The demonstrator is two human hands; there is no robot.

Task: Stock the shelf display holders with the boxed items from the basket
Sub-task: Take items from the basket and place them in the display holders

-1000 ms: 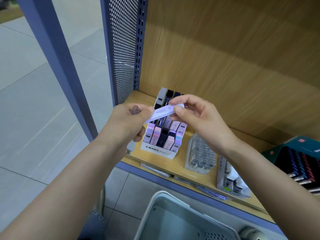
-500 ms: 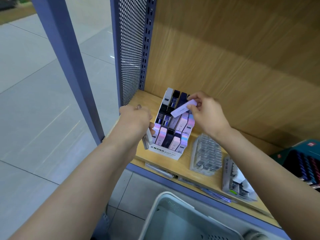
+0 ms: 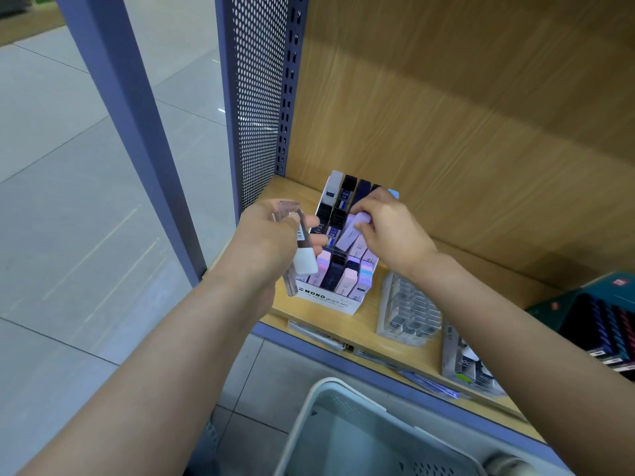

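Grey basket (image 3: 338, 384) sits nearest, below both forearms; left hand (image 3: 271, 242) is raised in front of the display holder (image 3: 330, 302), its fingers curled round a bundle of slim cases (image 3: 304, 262) that hangs down from the grip beside the holder's left front corner; right hand (image 3: 388, 231) is over the holder's middle row, fingertips pinching a lilac box (image 3: 350, 233), which is tilted, its lower end among the boxes under the fingers; the holder, marked MONO graph MG, stands on the wooden shelf (image 3: 364, 334); dark boxes fill its rear row beyond the right fingertips
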